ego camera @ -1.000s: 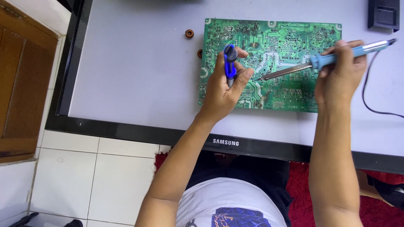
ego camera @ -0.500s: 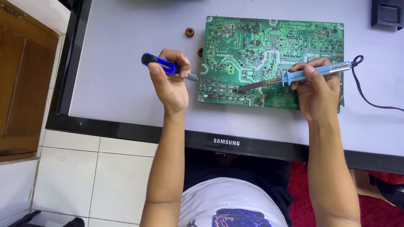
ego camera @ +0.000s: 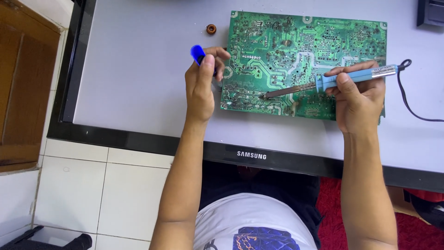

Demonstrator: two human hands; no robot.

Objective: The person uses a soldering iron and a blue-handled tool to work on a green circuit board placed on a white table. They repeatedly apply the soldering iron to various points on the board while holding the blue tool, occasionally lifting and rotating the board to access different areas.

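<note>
Two hands work a large green circuit board point(ego camera: 303, 62) lying solder-side up near the far edge of the grey panel point(ego camera: 138, 69). Right hand point(ego camera: 358, 99) grips a light-blue soldering iron point(ego camera: 330, 81), tip on the board's near-left area; left hand point(ego camera: 201, 85) clutches a blue-handled tool point(ego camera: 198, 53) beside the board's left edge, kept ready.

Both hands closed in grips: left hand point(ego camera: 202, 88) thumb raised, right hand point(ego camera: 358, 97) knuckles up.
</note>
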